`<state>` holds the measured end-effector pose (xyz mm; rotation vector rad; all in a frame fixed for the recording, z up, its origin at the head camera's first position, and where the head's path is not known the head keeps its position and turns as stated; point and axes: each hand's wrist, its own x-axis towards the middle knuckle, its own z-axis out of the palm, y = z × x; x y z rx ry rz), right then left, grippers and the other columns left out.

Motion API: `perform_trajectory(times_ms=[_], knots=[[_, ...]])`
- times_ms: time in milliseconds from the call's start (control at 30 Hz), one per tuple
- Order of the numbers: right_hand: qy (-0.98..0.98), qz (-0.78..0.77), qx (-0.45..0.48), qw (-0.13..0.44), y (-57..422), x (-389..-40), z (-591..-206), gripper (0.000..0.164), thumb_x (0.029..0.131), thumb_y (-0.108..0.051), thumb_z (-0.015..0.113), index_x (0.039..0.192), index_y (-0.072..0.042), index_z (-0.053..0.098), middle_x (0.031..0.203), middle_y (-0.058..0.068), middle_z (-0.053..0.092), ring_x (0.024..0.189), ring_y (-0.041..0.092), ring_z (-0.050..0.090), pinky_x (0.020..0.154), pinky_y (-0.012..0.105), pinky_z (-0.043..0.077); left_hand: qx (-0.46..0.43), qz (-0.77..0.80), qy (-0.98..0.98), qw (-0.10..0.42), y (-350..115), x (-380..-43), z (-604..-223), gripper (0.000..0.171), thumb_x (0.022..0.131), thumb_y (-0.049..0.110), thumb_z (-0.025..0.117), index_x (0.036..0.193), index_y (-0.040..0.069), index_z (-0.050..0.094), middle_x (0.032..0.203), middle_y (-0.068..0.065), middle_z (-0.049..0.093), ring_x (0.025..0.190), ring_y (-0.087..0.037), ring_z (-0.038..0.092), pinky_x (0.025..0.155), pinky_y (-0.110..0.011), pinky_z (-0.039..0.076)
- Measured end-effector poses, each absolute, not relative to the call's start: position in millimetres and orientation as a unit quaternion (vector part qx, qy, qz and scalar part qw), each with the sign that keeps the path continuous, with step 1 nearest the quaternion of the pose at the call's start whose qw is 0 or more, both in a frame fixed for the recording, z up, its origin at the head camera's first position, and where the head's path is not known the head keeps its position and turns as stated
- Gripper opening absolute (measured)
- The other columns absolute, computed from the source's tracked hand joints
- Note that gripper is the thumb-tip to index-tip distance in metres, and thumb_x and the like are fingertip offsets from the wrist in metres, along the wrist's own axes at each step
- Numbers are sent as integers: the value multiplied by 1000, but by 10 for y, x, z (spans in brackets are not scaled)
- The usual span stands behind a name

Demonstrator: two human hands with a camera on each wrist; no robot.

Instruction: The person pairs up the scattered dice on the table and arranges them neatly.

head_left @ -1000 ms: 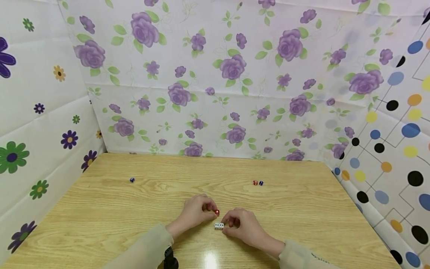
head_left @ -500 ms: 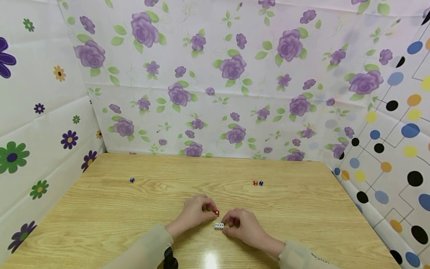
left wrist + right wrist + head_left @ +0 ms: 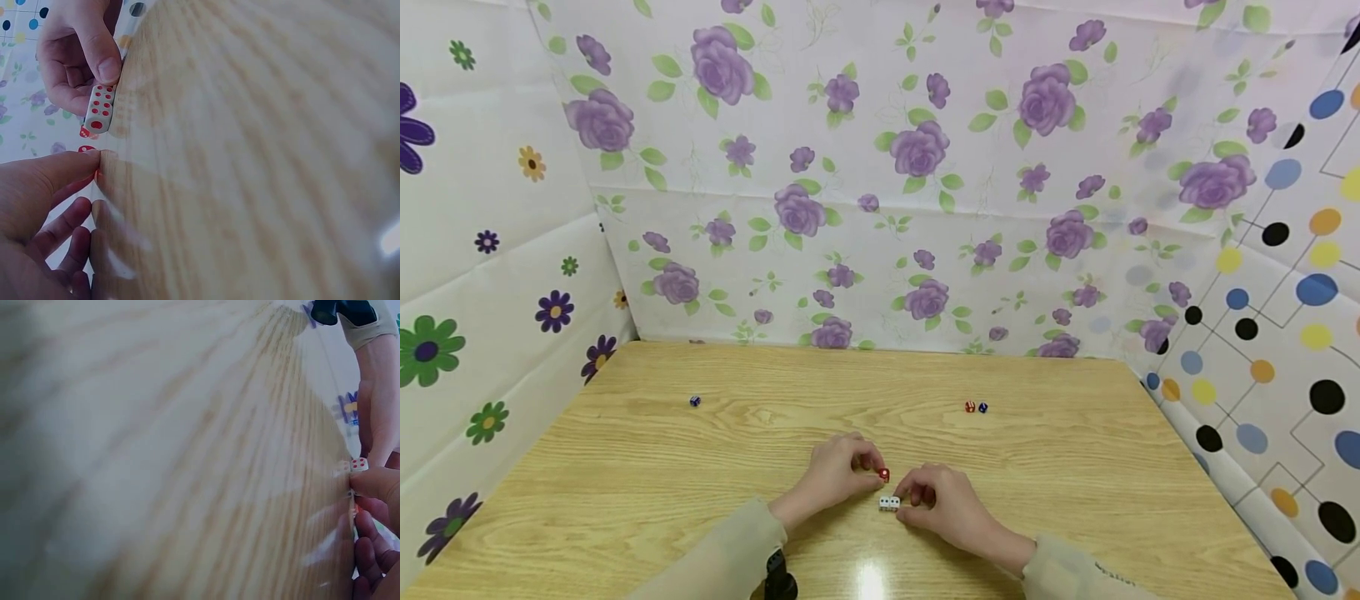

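Near the table's front middle, my left hand (image 3: 838, 471) pinches a red die (image 3: 884, 475) between thumb and fingertips. Most of that die is covered by the thumb in the left wrist view. Just in front of it, two white dice (image 3: 889, 503) stand side by side, touching, on the wooden table. My right hand (image 3: 946, 508) pinches the right-hand white die from the right side. The left wrist view shows the white pair (image 3: 99, 109) with red pips, under the right thumb. In the right wrist view a white die (image 3: 359, 464) peeks out past the right thumb.
Farther back on the wooden table (image 3: 820, 383), a blue die (image 3: 695, 402) lies at the left. A red die (image 3: 970, 407) and another blue die (image 3: 983, 408) lie close together at the right. Floral cloth (image 3: 865, 250) hangs behind the table.
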<state>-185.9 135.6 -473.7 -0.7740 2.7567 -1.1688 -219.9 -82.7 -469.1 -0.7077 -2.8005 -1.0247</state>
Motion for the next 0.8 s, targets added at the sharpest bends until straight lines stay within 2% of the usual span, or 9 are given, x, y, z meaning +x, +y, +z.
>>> perform_trajectory(times_ms=[200, 333, 400, 533, 700, 800], knots=[[881, -385, -270, 54, 1392, -1910, -4722, 16, 83, -26, 80, 97, -24, 72, 82, -5, 62, 69, 2, 50, 63, 18, 43, -231, -335, -912, 36, -826, -2192, -4673, 14, 75, 22, 85, 83, 22, 73, 80, 4, 61, 75, -11, 51, 71, -30, 30], [874, -387, -277, 99, 1462, -2010, -4619, 22, 85, -27, 79, 104, -19, 71, 84, -3, 62, 69, 2, 51, 63, 19, 44, -234, -338, -911, 35, -823, -2193, -4672, 14, 75, 21, 85, 83, 21, 73, 81, 4, 62, 74, -11, 52, 71, -29, 31], [874, -385, -279, 103, 1515, -2112, -4546, 23, 85, -23, 78, 105, -15, 71, 84, -2, 63, 70, 4, 52, 63, 20, 46, -234, -337, -911, 36, -823, -2196, -4675, 14, 75, 22, 85, 83, 21, 74, 80, 4, 62, 73, -10, 53, 70, -28, 32], [886, -369, -275, 60, 1657, -2404, -4408, 21, 85, -14, 77, 105, -10, 72, 84, -1, 65, 72, 6, 55, 64, 22, 48, -234, -332, -913, 42, -828, -2201, -4674, 14, 75, 22, 85, 82, 21, 73, 80, 4, 62, 73, -9, 53, 68, -27, 32], [905, -335, -263, -13, 1885, -2757, -4299, 22, 86, -18, 77, 107, -10, 73, 89, 0, 67, 76, 8, 56, 68, 23, 47, -239, -331, -912, 43, -832, -2195, -4666, 14, 75, 22, 85, 83, 21, 73, 80, 4, 63, 73, -11, 54, 68, -26, 33], [907, -325, -264, -38, 2018, -2902, -4249, 26, 87, -21, 76, 111, -11, 72, 96, 6, 69, 81, 14, 59, 73, 31, 50, -240, -335, -910, 39, -830, -2190, -4662, 14, 75, 22, 85, 83, 21, 73, 81, 4, 63, 74, -12, 54, 69, -27, 33]])
